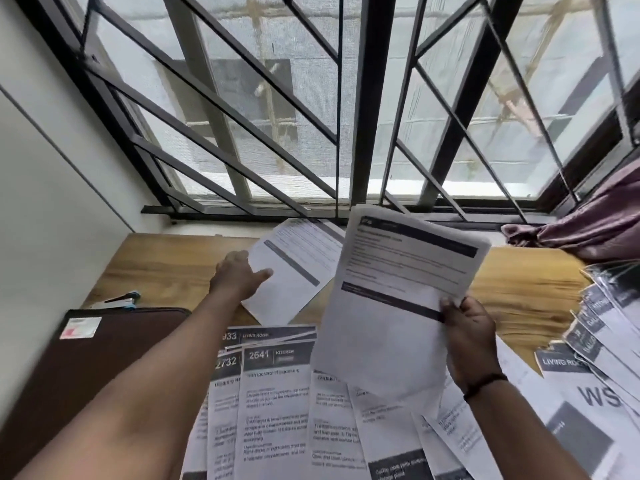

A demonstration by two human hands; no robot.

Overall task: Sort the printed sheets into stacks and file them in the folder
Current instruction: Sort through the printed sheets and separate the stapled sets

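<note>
My right hand (467, 327) pinches a printed sheet (398, 292) by its right edge and holds it up above the desk. My left hand (239, 277) reaches far forward and rests on the left edge of a small stack of sheets (298, 265) lying near the window. Several printed sheets with numbered headers (273, 393) are spread on the near part of the desk. Another fanned pile of sheets (602, 327) lies at the right. A dark brown folder (104, 358) lies closed at the left.
The wooden desk (159, 268) runs up to a barred window (346, 116). A stapler (119, 301) sits behind the folder. A purple curtain (581, 233) bunches on the desk's far right corner. A white wall (41, 202) bounds the left.
</note>
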